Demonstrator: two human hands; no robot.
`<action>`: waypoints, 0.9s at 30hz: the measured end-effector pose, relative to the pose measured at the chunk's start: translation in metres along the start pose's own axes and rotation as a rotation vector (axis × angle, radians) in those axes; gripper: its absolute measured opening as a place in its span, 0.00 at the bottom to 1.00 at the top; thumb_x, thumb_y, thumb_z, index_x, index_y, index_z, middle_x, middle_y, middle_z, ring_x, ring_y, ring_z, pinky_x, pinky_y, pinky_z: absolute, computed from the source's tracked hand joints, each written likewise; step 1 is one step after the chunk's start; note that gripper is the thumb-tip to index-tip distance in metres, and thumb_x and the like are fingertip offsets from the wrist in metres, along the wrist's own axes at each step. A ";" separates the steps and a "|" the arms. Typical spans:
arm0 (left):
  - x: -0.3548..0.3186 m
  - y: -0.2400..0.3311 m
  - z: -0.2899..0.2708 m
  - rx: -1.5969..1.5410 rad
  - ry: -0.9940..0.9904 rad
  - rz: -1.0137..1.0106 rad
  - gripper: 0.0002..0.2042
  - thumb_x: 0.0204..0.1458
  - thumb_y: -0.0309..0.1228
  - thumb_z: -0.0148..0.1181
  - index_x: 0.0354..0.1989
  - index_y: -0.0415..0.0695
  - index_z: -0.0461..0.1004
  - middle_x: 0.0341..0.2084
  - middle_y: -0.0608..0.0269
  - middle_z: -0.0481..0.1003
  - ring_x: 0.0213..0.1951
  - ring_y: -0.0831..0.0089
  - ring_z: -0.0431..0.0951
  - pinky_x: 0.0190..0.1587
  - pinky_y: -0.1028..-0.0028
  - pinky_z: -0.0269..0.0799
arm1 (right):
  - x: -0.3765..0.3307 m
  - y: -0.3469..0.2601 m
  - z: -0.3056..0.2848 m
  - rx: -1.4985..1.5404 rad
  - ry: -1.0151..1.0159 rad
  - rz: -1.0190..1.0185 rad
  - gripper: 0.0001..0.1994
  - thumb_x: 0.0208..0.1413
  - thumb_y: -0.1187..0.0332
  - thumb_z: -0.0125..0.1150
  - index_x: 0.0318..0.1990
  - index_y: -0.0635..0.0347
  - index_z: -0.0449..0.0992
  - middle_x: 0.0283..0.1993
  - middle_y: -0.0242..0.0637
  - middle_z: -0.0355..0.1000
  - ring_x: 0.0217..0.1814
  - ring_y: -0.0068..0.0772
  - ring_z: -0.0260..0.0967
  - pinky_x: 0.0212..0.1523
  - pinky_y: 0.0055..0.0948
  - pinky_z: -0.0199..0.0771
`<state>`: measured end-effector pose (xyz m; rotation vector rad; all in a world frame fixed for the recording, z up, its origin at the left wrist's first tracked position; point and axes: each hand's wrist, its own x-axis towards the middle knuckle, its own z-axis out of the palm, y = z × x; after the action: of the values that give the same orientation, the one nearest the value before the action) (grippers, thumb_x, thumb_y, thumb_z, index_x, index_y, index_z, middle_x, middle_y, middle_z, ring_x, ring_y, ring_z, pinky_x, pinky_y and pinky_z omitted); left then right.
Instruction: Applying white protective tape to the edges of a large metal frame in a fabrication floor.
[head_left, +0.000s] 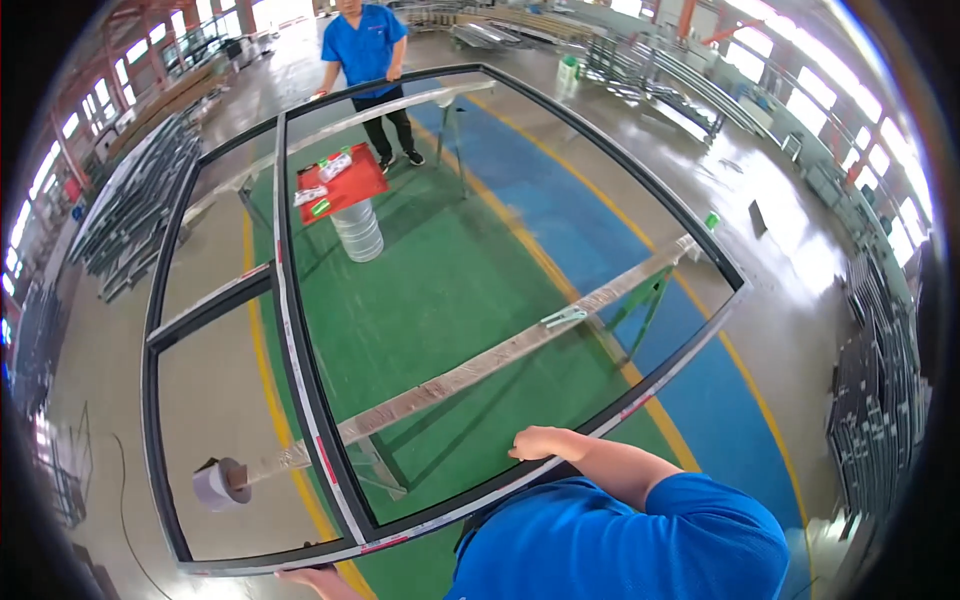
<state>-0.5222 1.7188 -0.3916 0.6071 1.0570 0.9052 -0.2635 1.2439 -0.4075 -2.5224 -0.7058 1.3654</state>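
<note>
A large dark window frame [311,408] with an upright bar and a short crossbar rests flat across two padded supports. My right hand [541,443] is closed at the near rail, its fingers curled over the inner edge. At the near left, my left hand [314,580] grips the same rail from the outer side, with its fingers partly hidden beneath the frame. Under the near half runs a wrapped support beam [470,375], with a pale green clamp-like tool [564,317] lying on it.
A person in blue [362,45] holds the frame's far side. Beneath it, a red board [345,185] with small items tops a wrapped cylinder [358,232]. A tape roll [222,486] hangs at the beam's left end. Metal profiles [135,205] lie stacked left, more [880,400] right.
</note>
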 end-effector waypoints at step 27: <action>-0.001 -0.027 -0.008 -0.025 0.064 -0.056 0.38 0.57 0.65 0.25 0.66 0.51 0.60 0.60 0.57 0.66 0.56 0.53 0.68 0.57 0.50 0.68 | 0.030 0.046 0.023 0.116 0.414 0.158 0.19 0.56 0.54 0.50 0.31 0.60 0.80 0.35 0.52 0.77 0.39 0.59 0.75 0.42 0.50 0.76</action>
<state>-0.5207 1.7036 -0.4157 0.5282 1.1137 0.8930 -0.2544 1.2170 -0.4602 -2.6835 -0.3427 0.8454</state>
